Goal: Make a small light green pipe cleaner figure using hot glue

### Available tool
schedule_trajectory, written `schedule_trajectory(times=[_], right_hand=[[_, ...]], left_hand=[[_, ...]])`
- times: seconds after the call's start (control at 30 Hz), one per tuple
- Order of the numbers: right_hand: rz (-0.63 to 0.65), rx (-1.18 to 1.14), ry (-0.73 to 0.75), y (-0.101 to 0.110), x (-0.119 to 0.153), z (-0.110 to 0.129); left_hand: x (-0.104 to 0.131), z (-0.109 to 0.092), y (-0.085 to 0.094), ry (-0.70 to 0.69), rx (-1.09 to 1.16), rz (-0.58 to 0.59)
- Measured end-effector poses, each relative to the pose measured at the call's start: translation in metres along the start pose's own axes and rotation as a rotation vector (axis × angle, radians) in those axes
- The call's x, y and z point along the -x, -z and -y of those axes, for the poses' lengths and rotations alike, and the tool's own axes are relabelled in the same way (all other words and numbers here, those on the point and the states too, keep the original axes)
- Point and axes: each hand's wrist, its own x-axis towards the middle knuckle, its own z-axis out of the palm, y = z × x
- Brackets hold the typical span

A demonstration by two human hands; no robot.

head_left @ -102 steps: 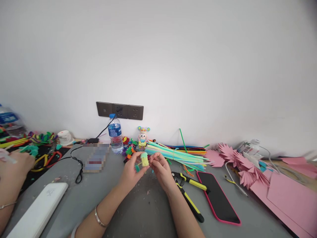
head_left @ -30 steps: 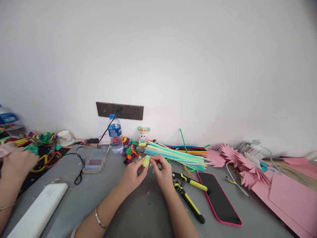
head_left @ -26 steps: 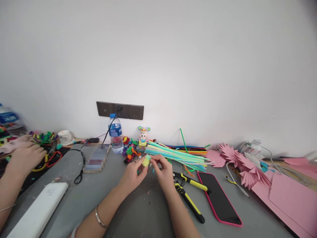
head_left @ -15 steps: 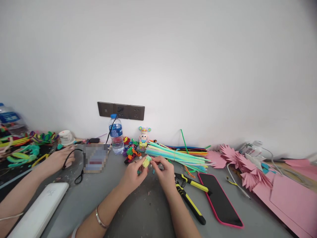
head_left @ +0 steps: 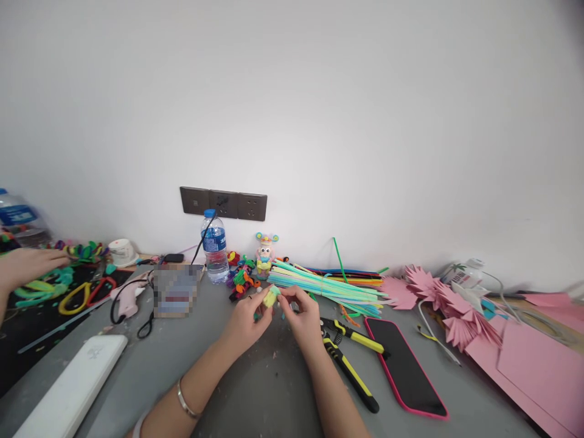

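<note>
Above the grey table (head_left: 255, 389), a small fuzzy yellow and mint-green piece (head_left: 271, 297) is pinched between the fingertips of my left hand (head_left: 249, 319). My right hand (head_left: 301, 313) has its thumb and fingers closed on the mint-green side of the same piece. Its exact shape is partly covered by my fingers. Just behind my hands stands a small colourful figurine (head_left: 264, 255) with big eyes. A bundle of pastel pipe cleaners (head_left: 326, 285) lies behind and to the right of my right hand. Yellow-and-black pliers (head_left: 349, 359) rest beside my right wrist with their handles spread.
A pink-edged phone (head_left: 406, 368) lies right of the pliers, near folded pink paper (head_left: 456, 298). At left are a water bottle (head_left: 214, 246), a pink glue gun (head_left: 128, 299), scissors (head_left: 75, 298) and a white box (head_left: 75, 383). Another person's hand (head_left: 31, 267) reaches in at far left.
The other person's hand has moved left, off the pink glue gun and over the colourful pieces, uncovering the glue gun and scissors. My hands have barely shifted on the piece.
</note>
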Motion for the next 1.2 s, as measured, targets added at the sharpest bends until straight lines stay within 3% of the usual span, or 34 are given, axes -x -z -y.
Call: schedule_trajectory(times=[0.2,0.4,0.63,0.73,0.97,1.1,1.2], right_hand=[[0.026,-0.197,-0.112,-0.005,0.001,-0.001],[0.076,-0.247,-0.112,-0.009,0.000,-0.003],[0.074,-0.350,-0.192,-0.007,-0.002,-0.004],[0.045,-0.376,-0.218,-0.007,-0.004,-0.005],[-0.018,-0.441,-0.235,-0.005,-0.006,-0.006],[-0.099,-0.363,-0.237,-0.002,-0.006,-0.010],[-0.204,-0.249,-0.235,0.002,-0.007,-0.016]], left_hand=[[-0.003,-0.001,0.005,0.066,0.082,0.006],[-0.004,0.001,0.007,0.083,0.148,-0.053],[-0.003,-0.008,0.013,0.099,0.246,0.004],[-0.005,-0.007,0.013,0.074,0.218,-0.033],[-0.007,0.001,0.005,0.076,0.254,0.014],[-0.009,0.007,0.007,0.148,0.240,-0.084],[-0.013,0.012,0.012,0.236,0.366,-0.169]])
